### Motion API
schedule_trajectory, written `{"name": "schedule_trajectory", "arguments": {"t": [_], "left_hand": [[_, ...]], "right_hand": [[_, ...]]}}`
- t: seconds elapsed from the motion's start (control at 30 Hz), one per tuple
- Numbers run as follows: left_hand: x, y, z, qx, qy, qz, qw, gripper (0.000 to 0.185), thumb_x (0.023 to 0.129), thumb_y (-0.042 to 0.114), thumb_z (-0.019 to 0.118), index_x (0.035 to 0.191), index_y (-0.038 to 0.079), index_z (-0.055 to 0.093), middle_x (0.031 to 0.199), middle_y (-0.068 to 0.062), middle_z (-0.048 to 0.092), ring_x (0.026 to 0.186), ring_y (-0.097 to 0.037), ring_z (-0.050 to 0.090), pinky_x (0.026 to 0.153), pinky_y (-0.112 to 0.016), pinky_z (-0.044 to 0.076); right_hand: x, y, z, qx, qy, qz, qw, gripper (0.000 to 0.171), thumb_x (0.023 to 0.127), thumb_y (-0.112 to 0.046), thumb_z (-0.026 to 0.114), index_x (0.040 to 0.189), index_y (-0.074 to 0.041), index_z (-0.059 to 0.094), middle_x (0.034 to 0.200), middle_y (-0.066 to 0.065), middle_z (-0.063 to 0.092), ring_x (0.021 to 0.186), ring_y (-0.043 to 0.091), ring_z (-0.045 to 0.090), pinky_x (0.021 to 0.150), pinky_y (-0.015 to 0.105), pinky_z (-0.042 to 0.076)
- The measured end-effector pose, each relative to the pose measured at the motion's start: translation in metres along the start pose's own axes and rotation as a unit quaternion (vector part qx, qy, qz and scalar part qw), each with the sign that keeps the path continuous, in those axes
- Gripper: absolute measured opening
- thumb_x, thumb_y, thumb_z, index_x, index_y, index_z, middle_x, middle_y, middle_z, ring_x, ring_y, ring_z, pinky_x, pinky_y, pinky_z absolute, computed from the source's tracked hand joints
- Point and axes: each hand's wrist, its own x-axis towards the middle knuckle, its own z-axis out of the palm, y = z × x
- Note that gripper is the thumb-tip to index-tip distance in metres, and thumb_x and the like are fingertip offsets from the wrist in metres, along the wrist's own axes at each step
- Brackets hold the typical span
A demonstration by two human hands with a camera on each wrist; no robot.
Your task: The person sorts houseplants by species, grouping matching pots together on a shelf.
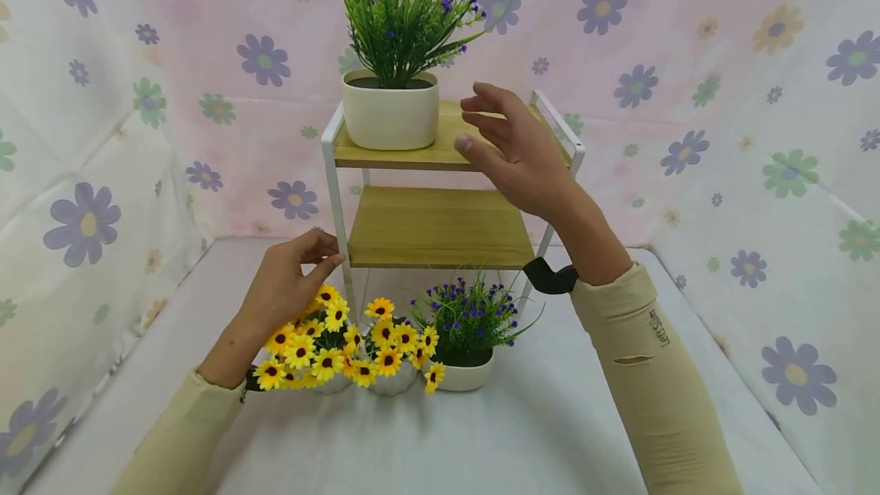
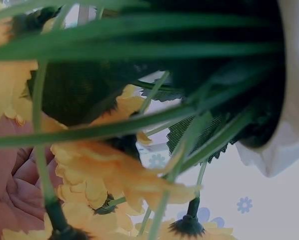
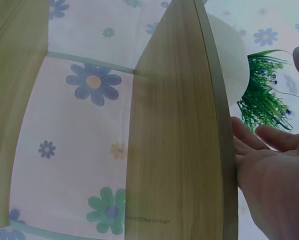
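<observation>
Top pot [image 1: 390, 119] looks placed: right hand [image 1: 517, 150] empty, fingers parted; left hand [image 1: 283, 279] apparently pinches the rack [image 1: 440, 229]; next, likely, lift the lower pot [image 1: 469, 378].

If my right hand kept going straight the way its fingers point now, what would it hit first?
Probably the purple-flowered plant or its white pot, on the shelf's top board. Depth is unclear, so your right hand might pass beside them.
</observation>
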Motion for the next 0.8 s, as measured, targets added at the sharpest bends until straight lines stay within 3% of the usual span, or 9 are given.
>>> {"name": "schedule_trajectory", "arguments": {"t": [0.13,0.27,0.43,0.8], "left_hand": [[0.0,0.0,0.0,0.0,0.002,0.001,1.0,0.012,0.105,0.015,0.069,0.115,0.009,0.071,0.108,-0.01,0.078,0.106,-0.039,0.076,0.093,-0.061,0.061],[0.0,0.0,0.0,-0.001,0.0,0.0,1.0,0.012,0.106,0.015,0.068,0.115,0.008,0.071,0.108,-0.011,0.078,0.105,-0.038,0.076,0.092,-0.06,0.061],[0.0,0.0,0.0,0.0,-0.001,-0.004,1.0,0.012,0.106,0.015,0.068,0.115,0.008,0.071,0.108,-0.011,0.078,0.105,-0.038,0.076,0.092,-0.06,0.061],[0.0,0.0,0.0,-0.005,-0.001,-0.002,1.0,0.012,0.105,0.015,0.069,0.115,0.008,0.071,0.108,-0.01,0.078,0.105,-0.037,0.076,0.093,-0.06,0.061]], "right_hand": [[-0.017,0.003,-0.002,0.013,0.012,-0.068,0.997,0.063,0.106,-0.012,0.063,0.161,-0.002,0.037,0.157,0.012,0.049,0.15,0.019,0.048,0.125,0.041,0.04],[-0.035,0.004,-0.003,0.011,0.027,-0.12,0.992,0.062,0.107,-0.028,0.064,0.159,-0.002,0.042,0.157,0.01,0.053,0.148,0.019,0.05,0.123,0.043,0.042],[-0.056,0.006,-0.004,0.01,0.029,-0.168,0.985,0.07,0.108,-0.043,0.061,0.155,0.007,0.043,0.153,0.017,0.055,0.145,0.027,0.053,0.123,0.042,0.042],[-0.105,0.029,-0.006,0.042,0.033,-0.153,0.987,0.059,0.107,-0.029,0.065,0.151,0.005,0.048,0.145,0.025,0.059,0.139,0.034,0.057,0.121,0.041,0.044]]}}
